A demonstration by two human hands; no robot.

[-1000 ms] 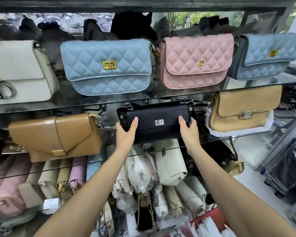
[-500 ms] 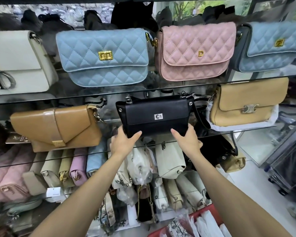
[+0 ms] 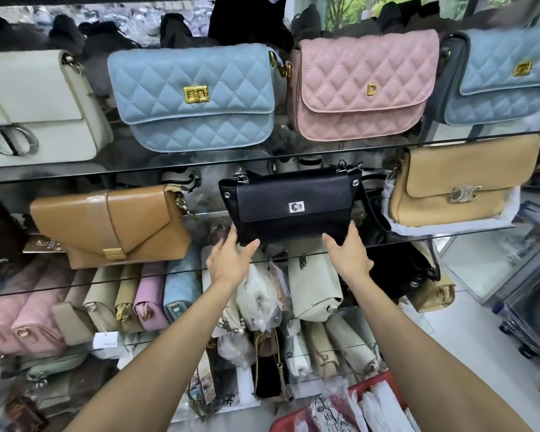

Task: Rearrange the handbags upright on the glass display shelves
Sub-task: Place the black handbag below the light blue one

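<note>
A black flap handbag [image 3: 293,207] with a silver clasp stands upright in the middle of the middle glass shelf [image 3: 200,270]. My left hand [image 3: 231,260] sits under its lower left corner with the fingertips touching the bottom edge. My right hand [image 3: 349,254] does the same at the lower right corner. Both hands have relaxed, nearly straight fingers. A tan envelope bag [image 3: 106,226] stands to its left and a beige bag [image 3: 462,179] on white paper to its right. On the upper shelf [image 3: 293,155] stand a white bag [image 3: 35,107], a blue quilted bag [image 3: 194,95], a pink quilted bag [image 3: 362,82] and another blue bag [image 3: 505,76].
Below the middle shelf, several small bags [image 3: 312,285] are packed tightly, many wrapped in plastic. A red bin [image 3: 371,381] with packets sits at the bottom right. A dark wheeled cart [image 3: 530,307] stands on the white floor to the right.
Both hands have slid down from the sides of the black bag to its bottom corners and loosened their hold. The bag stays upright on the shelf.
</note>
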